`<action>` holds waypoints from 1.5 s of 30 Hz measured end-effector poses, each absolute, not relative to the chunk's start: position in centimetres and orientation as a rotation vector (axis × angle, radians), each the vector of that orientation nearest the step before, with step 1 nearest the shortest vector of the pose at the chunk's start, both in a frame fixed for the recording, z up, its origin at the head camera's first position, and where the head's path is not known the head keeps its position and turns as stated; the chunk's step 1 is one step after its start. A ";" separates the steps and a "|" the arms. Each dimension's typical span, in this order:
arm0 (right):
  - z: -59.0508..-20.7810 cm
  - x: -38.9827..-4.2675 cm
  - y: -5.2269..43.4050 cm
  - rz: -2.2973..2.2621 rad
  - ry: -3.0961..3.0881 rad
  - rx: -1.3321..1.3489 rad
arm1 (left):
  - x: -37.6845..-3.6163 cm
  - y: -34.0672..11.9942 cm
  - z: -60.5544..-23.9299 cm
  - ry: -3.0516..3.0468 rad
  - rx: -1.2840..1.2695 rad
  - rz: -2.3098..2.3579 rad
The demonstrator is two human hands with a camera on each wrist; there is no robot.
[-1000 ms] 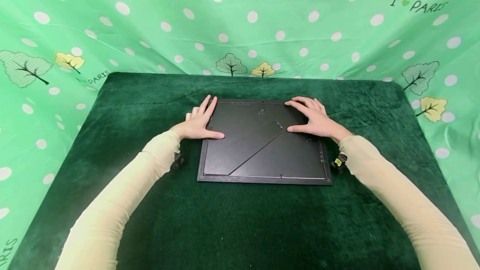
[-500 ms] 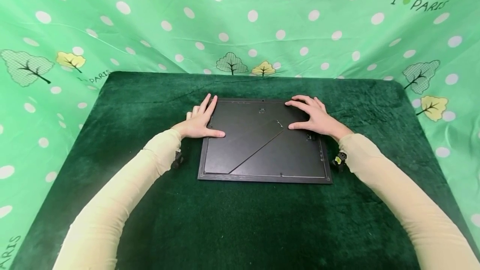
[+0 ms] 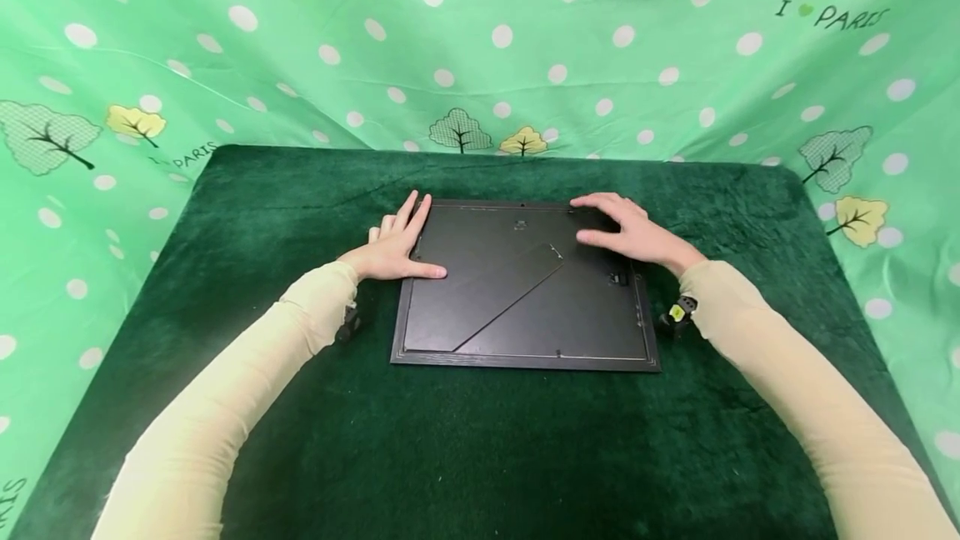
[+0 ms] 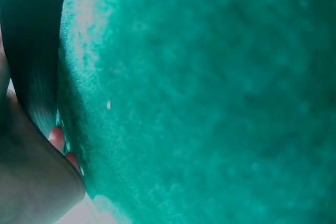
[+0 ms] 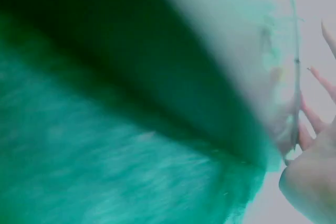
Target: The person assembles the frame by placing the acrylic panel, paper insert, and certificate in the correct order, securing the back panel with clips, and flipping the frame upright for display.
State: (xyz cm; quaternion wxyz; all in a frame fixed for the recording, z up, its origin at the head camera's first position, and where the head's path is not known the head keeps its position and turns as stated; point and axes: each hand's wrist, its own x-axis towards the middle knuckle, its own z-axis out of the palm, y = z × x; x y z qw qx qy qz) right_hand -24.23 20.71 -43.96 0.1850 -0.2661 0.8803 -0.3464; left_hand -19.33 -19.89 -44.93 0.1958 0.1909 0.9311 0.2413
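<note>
Matt black frame back [image 3: 525, 298]; plush green cloth [image 3: 480, 440].

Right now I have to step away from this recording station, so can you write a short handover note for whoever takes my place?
Left hand: flat, fingers straight, along the left edge of the picture frame, thumb lying on its backing.
Right hand: fingers spread, resting on the frame's far right corner.
The frame lies face down on the green velvet table cover, back up. Its stand flap lies flat against the backing, and a small tab shows near the right edge.
Done: frame lies face down under both hands.
Left: the backing is still in place; nothing shows as opened or removed.
</note>
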 end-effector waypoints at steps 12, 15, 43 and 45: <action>-43.1 -26.3 18.4 -1.098 2.435 -0.303 | -19.4 -19.7 -44.8 2.601 0.512 0.694; -43.3 -26.5 18.0 -1.084 2.475 -0.283 | -19.3 -19.8 -44.8 2.602 0.514 0.689; -43.0 -27.6 17.5 -0.988 2.305 -0.218 | -19.2 -19.9 -45.0 2.604 0.513 0.689; -42.7 -27.7 17.3 -0.991 2.278 -0.199 | -19.2 -19.9 -45.0 2.605 0.514 0.693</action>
